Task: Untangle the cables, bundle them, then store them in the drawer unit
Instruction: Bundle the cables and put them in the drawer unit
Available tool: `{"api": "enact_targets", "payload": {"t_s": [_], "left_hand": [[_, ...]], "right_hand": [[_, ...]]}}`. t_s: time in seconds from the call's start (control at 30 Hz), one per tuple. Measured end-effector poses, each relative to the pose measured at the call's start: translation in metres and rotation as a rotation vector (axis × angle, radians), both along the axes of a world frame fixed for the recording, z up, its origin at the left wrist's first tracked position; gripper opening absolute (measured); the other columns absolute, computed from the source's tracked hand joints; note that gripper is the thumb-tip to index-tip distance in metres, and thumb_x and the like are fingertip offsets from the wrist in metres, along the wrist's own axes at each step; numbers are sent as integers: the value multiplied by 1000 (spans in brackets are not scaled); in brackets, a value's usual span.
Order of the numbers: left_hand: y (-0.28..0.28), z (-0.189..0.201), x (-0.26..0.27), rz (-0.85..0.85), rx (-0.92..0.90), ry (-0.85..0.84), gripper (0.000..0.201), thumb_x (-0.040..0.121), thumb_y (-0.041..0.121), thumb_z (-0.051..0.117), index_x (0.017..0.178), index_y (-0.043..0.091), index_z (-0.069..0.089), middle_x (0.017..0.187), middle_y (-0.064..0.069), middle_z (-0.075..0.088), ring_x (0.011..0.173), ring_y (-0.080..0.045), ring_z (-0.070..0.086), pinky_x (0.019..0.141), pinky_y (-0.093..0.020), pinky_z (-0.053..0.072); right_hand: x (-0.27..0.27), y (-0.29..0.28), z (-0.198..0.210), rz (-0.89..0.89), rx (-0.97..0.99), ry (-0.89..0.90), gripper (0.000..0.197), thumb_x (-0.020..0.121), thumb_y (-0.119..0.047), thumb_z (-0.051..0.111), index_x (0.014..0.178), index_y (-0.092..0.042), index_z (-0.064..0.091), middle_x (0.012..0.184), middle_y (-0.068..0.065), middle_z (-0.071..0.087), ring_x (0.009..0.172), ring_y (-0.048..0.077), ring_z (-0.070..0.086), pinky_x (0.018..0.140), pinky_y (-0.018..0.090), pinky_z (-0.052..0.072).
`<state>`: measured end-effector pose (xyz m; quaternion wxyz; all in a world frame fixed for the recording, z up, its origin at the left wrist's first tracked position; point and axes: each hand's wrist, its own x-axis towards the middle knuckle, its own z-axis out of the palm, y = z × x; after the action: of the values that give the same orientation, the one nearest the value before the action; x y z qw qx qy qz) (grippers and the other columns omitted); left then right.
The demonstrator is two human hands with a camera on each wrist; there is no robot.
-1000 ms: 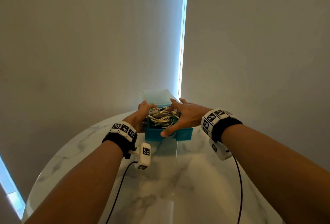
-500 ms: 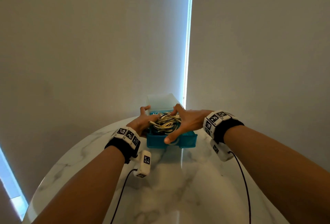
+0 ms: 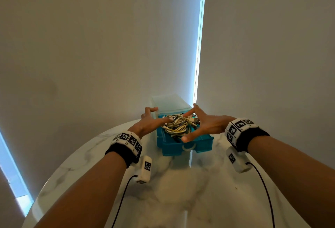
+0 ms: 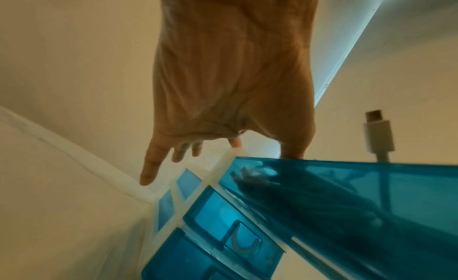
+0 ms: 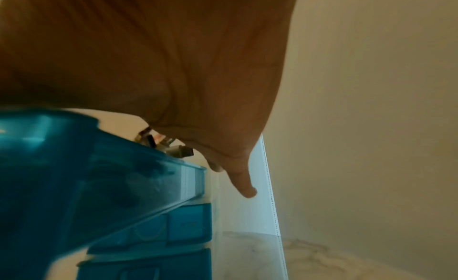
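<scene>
A heap of white and yellowish cables (image 3: 178, 125) fills the pulled-out blue drawer (image 3: 168, 148) of a translucent drawer unit (image 3: 170, 103). My left hand (image 3: 152, 121) reaches in from the left, fingers spread, with one fingertip touching the heap. My right hand (image 3: 201, 124) is spread over the right side of the cables, thumb near the drawer's front and index finger raised. In the left wrist view the left hand (image 4: 230, 78) hangs with straight fingers beside the drawer (image 4: 371, 186), and a white USB plug (image 4: 377, 133) sticks up. The right wrist view shows connectors (image 5: 178, 150) under the right hand (image 5: 198, 68).
The unit stands at the far edge of a round white marble table (image 3: 181, 200), close to grey blinds. Lower blue drawers (image 4: 223, 221) of the unit are closed. Black wrist-camera leads (image 3: 123, 197) trail over the tabletop toward me.
Both hands have lifted slightly and spread their fingers. The right hand lay flatter on the cables before, and its index finger now points up. The view has tilted down a little.
</scene>
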<state>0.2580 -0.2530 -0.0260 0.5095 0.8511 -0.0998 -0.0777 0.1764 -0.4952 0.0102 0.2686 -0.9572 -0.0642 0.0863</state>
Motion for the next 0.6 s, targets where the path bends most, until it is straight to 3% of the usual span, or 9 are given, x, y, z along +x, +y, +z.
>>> {"api": "enact_targets", "payload": {"t_s": [0.07, 0.13, 0.17, 0.23, 0.3, 0.43, 0.53, 0.6], "left_hand": [[-1, -5, 4, -31, -68, 51, 97, 89, 50, 80, 158, 34, 14, 172, -11, 23, 152, -35, 34, 120, -57, 33], [-2, -10, 6, -51, -125, 91, 96, 92, 52, 77, 156, 40, 8, 173, -7, 24, 149, -34, 39, 119, -62, 35], [-3, -13, 5, -55, -164, 100, 92, 94, 51, 75, 156, 43, 7, 172, -5, 26, 143, -32, 44, 115, -60, 43], [-5, -17, 3, -63, -238, 101, 83, 100, 45, 69, 155, 43, 7, 167, -4, 32, 126, -23, 52, 89, -44, 55], [-7, -18, 2, -68, -274, 90, 79, 103, 42, 67, 156, 41, 8, 162, -4, 36, 122, -21, 52, 76, -35, 50], [-2, -15, -4, -79, -252, 94, 79, 104, 42, 64, 157, 37, 6, 147, -2, 43, 123, -23, 53, 91, -42, 48], [8, -13, -14, -99, -233, 93, 79, 104, 41, 64, 157, 38, 5, 128, 8, 47, 117, -18, 57, 96, -45, 52], [16, -13, -23, -109, -213, 95, 79, 103, 41, 65, 156, 40, 6, 128, 11, 43, 120, -19, 57, 103, -48, 53]], "right_hand": [[9, -2, -6, 1, 62, -16, 102, 61, -59, 95, 141, -36, 36, 161, -1, 27, 135, 15, 47, 111, 33, 43], [18, 2, -12, -2, 118, -64, 95, 61, -62, 94, 134, -35, 40, 147, -2, 36, 122, 7, 52, 98, 26, 50], [21, 6, -15, -3, 140, -97, 94, 60, -67, 93, 132, -35, 41, 144, -3, 36, 119, 6, 53, 94, 24, 50], [24, 13, -21, -14, 204, -151, 90, 61, -75, 88, 127, -34, 45, 142, -3, 37, 119, 7, 55, 93, 25, 53], [21, 16, -26, -27, 269, -183, 86, 59, -83, 82, 122, -35, 49, 142, -3, 39, 122, 10, 55, 101, 35, 55], [7, 18, -25, -11, 313, -136, 86, 51, -90, 81, 119, -45, 54, 143, -5, 43, 131, 18, 53, 113, 49, 49], [-16, 25, -22, 11, 259, -114, 87, 49, -92, 80, 122, -54, 52, 147, -3, 41, 135, 20, 49, 115, 44, 45], [-32, 32, -22, 37, 210, -123, 96, 47, -93, 79, 130, -56, 47, 151, -3, 34, 137, 21, 45, 112, 37, 43]]}}
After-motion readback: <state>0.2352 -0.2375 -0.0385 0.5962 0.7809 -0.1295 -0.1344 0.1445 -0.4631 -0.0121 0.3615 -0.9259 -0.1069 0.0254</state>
